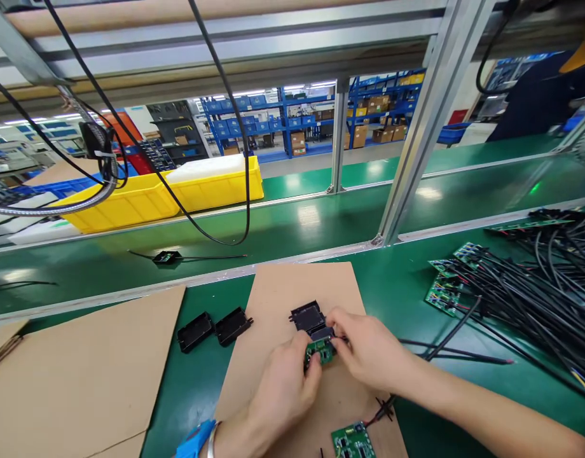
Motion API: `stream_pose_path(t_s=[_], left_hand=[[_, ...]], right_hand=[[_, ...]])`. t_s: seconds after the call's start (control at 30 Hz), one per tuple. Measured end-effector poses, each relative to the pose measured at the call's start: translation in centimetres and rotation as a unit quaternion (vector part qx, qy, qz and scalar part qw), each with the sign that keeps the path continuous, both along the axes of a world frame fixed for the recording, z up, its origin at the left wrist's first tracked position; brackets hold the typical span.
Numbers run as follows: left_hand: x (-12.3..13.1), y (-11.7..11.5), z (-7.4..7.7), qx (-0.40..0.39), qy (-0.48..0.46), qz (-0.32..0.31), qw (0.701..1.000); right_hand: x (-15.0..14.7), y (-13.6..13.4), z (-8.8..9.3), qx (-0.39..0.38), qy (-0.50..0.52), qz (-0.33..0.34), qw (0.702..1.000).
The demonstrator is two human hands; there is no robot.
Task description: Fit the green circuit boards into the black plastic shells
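- We see a green rectangular circuit board (322,353) held up over the middle of a flat brown cardboard sheet (297,280).
- Our left hand (283,381) grips it, thumb and fingers closed on its left side.
- Our right hand (369,346) is bent at the board's right end, fingertips drawn close together; we can't tell what they pinch.
- Just beyond the board: an open black plastic case (308,317), partly hidden by the fingers.
- Nearer us, a second green circuit board (352,442) with black cable lies on the cardboard, cut by the frame.
- Left: two shallow black plastic trays (196,332), side by side.
- Right: a heap of black cables (502,273) with green boards, on the smooth green worktop (402,289).
- Farther back, left: bright yellow plastic bins (125,205).
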State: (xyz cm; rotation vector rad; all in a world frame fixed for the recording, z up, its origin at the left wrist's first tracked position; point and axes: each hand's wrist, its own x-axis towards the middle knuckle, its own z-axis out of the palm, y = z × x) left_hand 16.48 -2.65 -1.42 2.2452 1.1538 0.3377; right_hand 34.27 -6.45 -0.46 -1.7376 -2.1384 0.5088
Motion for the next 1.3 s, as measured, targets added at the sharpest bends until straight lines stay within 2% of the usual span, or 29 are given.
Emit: stream_pose_path(t_s=[0.07, 0.13, 0.23, 0.37, 0.5, 0.6, 0.77, 0.93, 1.03, 1.3], left_hand=[[0.5, 0.7, 0.2, 0.011, 0.017, 0.012, 1.000], [0.4, 1.2, 0.3, 0.013, 0.030, 0.013, 0.999], [-0.3, 1.3, 0.0, 0.011, 0.042, 0.004, 0.999], [-1.1, 1.0, -1.4, 0.038, 0.086, -0.013, 0.995], [-1.4, 1.3, -2.9, 0.055, 0.100, -0.018, 0.993], [-1.8, 1.8, -3.4, 0.057, 0.080, -0.030, 0.995], [-2.6, 2.7, -3.0, 0.021, 0.061, -0.050, 0.997], [-3.0, 2.8, -2.1, -0.043, 0.067, -0.066, 0.995], [-3.1, 2.4, -2.0, -0.076, 0.087, -0.061, 0.991], [-3.2, 1.8, -2.4, -0.063, 0.076, -0.073, 0.993]], right_hand=[[-1.1, 0.8, 0.1, 0.058, -0.118, 0.040, 0.991], [-1.3, 1.6, 0.4, 0.085, -0.172, 0.118, 0.974], [0.3, 3.1, 0.8, 0.056, -0.161, 0.195, 0.966], [2.7, 5.2, 0.2, 0.027, -0.117, 0.234, 0.965], [2.9, 6.4, -0.4, 0.006, -0.118, 0.248, 0.962], [2.7, 6.4, -0.3, -0.012, -0.150, 0.246, 0.958], [2.5, 5.7, -0.5, -0.004, -0.169, 0.236, 0.957], [1.9, 4.9, -1.7, 0.024, -0.162, 0.271, 0.949], [1.5, 4.1, -2.4, 0.028, -0.145, 0.270, 0.951], [0.7, 3.0, -2.7, 0.027, -0.146, 0.249, 0.957]])
